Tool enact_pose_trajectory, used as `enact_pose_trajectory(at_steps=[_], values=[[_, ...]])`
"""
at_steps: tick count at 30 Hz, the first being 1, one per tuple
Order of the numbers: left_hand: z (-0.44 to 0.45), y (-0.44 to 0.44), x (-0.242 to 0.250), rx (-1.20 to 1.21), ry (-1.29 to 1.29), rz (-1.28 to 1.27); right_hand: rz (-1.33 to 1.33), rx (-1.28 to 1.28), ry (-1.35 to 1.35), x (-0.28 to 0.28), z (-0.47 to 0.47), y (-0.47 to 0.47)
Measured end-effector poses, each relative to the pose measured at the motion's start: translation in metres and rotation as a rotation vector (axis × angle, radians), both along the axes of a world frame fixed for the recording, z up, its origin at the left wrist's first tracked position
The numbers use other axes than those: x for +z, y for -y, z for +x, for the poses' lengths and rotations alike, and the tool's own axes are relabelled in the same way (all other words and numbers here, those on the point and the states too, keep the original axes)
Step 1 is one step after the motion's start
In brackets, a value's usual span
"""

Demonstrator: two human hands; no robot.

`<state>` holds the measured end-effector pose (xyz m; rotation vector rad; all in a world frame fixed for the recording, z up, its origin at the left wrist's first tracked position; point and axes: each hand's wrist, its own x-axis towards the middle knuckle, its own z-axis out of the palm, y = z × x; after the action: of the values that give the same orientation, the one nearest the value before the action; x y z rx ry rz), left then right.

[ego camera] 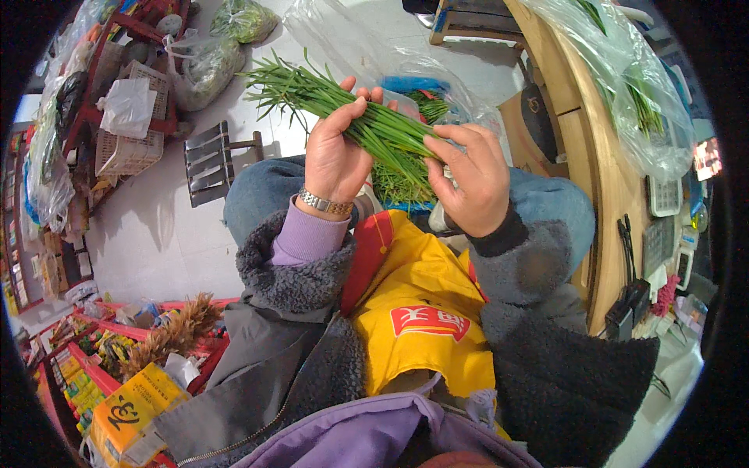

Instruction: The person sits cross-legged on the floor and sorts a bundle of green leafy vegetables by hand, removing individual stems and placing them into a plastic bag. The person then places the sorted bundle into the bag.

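Note:
A bunch of long green garlic chives point(374, 120) lies across the palm of my left hand point(342, 143), whose fingers and thumb curl round it. The loose leaf tips fan out at the upper left. My right hand point(471, 175) has its thumb and fingertips at the lower right end of the bunch, touching the stalks. Below the hands, between my knees, more cut greens point(401, 184) lie on something blue. Another small bundle of greens point(426, 105) lies behind, in a blue container point(409, 83) with clear plastic around it.
A wooden table point(576, 117) at the right bears a clear plastic bag point(638, 93) with greens. A low stool point(209, 164) and plastic baskets point(129, 149) stand at the left, with filled bags point(205, 73) on the floor. Red shelving point(93, 368) with packets is at the lower left.

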<state>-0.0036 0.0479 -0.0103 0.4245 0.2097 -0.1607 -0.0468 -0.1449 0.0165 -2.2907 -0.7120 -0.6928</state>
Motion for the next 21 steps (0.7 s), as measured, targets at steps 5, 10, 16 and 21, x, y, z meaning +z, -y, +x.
enact_pose_trajectory(at_steps=[5, 10, 16, 21], values=[[0.0, 0.0, 0.001, -0.004, -0.018, 0.012, -0.053, 0.028, 0.03, 0.0, 0.0, 0.003], [0.0, 0.0, 0.003, -0.029, -0.031, 0.02, -0.019, 0.025, -0.004, -0.002, 0.0, 0.003], [-0.001, -0.001, 0.004, -0.017, -0.043, 0.015, 0.645, 0.145, -0.633, -0.007, 0.001, 0.011], [0.001, -0.003, 0.0, 0.001, -0.043, 0.007, 0.918, 0.169, -0.772, -0.008, 0.002, 0.015]])
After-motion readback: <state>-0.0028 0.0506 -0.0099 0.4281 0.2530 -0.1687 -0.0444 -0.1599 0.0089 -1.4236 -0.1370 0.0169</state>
